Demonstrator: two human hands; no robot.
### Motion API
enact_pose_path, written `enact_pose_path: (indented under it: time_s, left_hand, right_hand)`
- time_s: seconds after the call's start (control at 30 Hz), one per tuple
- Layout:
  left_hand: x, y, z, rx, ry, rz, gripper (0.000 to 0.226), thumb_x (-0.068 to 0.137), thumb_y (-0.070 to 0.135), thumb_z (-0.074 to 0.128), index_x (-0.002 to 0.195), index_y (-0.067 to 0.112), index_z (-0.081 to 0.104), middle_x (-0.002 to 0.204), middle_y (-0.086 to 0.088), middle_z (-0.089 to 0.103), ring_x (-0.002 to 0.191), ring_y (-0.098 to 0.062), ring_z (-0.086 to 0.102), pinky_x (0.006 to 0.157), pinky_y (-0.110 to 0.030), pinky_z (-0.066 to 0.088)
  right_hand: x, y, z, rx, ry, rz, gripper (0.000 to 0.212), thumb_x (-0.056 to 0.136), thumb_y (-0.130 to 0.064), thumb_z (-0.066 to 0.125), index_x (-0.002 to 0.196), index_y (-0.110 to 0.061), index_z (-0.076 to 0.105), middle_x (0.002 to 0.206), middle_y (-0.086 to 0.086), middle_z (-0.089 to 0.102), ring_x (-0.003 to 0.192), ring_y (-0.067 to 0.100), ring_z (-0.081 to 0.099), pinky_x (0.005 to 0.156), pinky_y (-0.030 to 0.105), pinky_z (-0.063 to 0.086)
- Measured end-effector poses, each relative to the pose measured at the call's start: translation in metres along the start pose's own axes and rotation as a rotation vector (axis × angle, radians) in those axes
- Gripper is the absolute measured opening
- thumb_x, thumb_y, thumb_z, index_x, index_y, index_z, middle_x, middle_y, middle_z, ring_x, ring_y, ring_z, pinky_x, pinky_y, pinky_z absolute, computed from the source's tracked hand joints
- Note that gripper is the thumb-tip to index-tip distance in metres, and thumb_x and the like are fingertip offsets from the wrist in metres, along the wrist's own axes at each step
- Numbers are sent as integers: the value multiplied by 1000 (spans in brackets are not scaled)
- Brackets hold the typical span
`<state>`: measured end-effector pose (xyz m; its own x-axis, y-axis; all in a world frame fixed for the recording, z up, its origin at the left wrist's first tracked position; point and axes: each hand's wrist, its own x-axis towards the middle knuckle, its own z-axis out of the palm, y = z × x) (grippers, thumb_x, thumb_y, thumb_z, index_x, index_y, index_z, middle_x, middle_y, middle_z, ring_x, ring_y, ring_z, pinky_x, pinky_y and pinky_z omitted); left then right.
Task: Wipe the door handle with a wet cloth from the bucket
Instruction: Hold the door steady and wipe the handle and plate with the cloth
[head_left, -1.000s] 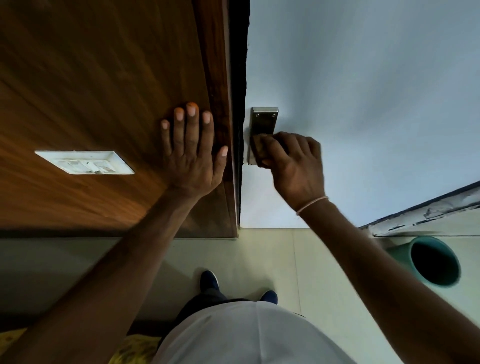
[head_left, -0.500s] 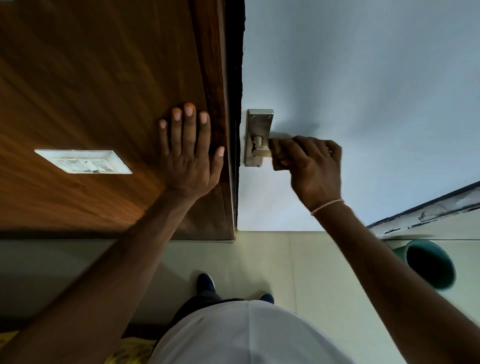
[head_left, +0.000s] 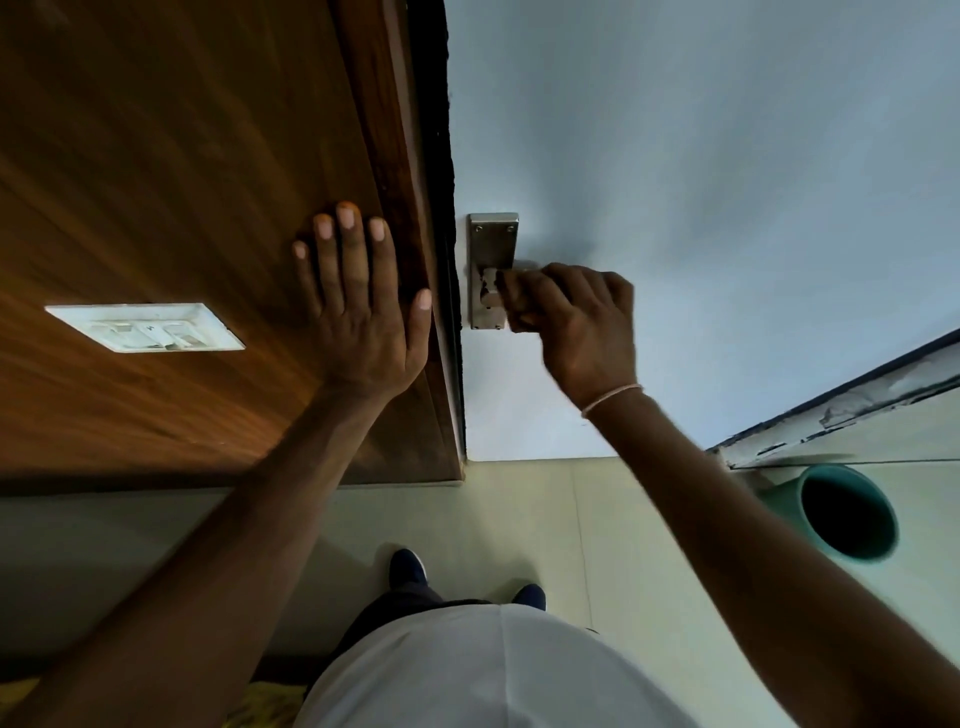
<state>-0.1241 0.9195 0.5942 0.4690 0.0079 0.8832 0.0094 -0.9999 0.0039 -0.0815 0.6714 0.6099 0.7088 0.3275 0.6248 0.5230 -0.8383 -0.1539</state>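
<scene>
The metal door handle (head_left: 491, 244) sits on its plate at the left edge of the pale door (head_left: 701, 182). My right hand (head_left: 582, 322) is closed around the handle's lever, close to the plate, and hides most of it. A small dark bit of cloth (head_left: 522, 323) shows under the fingers, pressed to the lever. My left hand (head_left: 358, 312) lies flat with fingers spread on the brown wooden panel (head_left: 182, 156), just left of the door's edge. The teal bucket (head_left: 779, 501) stands on the floor at the lower right; its inside is dark.
A white switch plate (head_left: 145, 327) is set in the wooden panel to the left. Pale floor tiles (head_left: 519, 509) lie below, with my dark shoes (head_left: 408, 566) on them. A worn threshold strip (head_left: 841, 405) runs along the right, above the bucket.
My right hand slid right along the lever, then back left toward the plate. My left hand has stayed flat on the wood.
</scene>
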Motion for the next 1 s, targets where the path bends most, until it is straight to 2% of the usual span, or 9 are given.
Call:
enact_pose_path:
  time_s: [0.17,0.4,0.57,0.7,0.83,0.9,0.93,0.97,1.0]
  left_hand:
    - [0,1,-1,7,-4,6,76,108,42,41,169,6,15,166,-27,31,155,-48,29,135,-58,13]
    - [2,3,-1,-9,2,0,76,108,42,41,170,7,15,166,-27,31,159,-45,27,135,-58,14]
    - [0,-3,-3,-4,-12,5,74,109,43,39,169,6,17,165,-27,34,163,-39,22,135,-57,16]
    - [1,-2,-4,-1,-14,16,73,109,44,37,169,5,20,165,-28,36,156,-46,31,134,-59,19]
    - [1,-2,-4,12,-16,12,73,109,44,37,169,5,19,165,-27,35,156,-46,31,134,-58,18]
    - [1,-2,-5,9,-21,18,73,109,43,38,169,5,19,166,-27,34,156,-47,31,134,-59,18]
    - [1,-1,-5,11,-24,21,74,109,43,38,169,4,19,165,-28,34,156,-47,31,134,-59,18]
    - [0,-2,-5,12,-25,25,74,109,43,39,169,4,19,165,-28,35,155,-47,31,134,-59,18]
    - [0,-2,-5,13,-27,26,74,109,43,39,169,4,19,165,-28,35,155,-47,31,134,-59,18]
  right_hand:
    - [-12,48,-5,40,-37,89,34,96,-19,76,129,-22,74,120,0,75,107,31,71,97,44,46]
    - [5,-8,9,78,-33,-46,37,97,-16,70,133,-23,74,123,1,75,111,31,68,97,42,45]
    - [-6,19,5,135,-40,71,40,96,-11,73,135,-20,72,126,6,72,114,36,67,99,44,50]
    - [-22,26,8,520,-142,500,52,95,0,63,144,-16,63,138,8,65,122,35,66,105,47,57]
    - [-27,16,13,1053,4,901,53,94,7,59,145,-7,62,135,15,71,128,35,68,110,57,57]
    - [-28,13,19,1332,53,1047,47,93,6,60,139,-2,64,130,28,71,119,49,69,92,59,62]
    - [-29,9,20,1484,68,1095,43,94,6,55,136,2,63,126,37,67,107,52,69,78,53,61]
    - [-27,4,18,1627,81,1147,39,95,7,49,132,5,60,120,42,61,96,48,67,68,45,57]
    - [-25,-1,16,1776,91,1209,35,97,8,43,128,4,58,117,38,57,91,42,62,63,38,53]
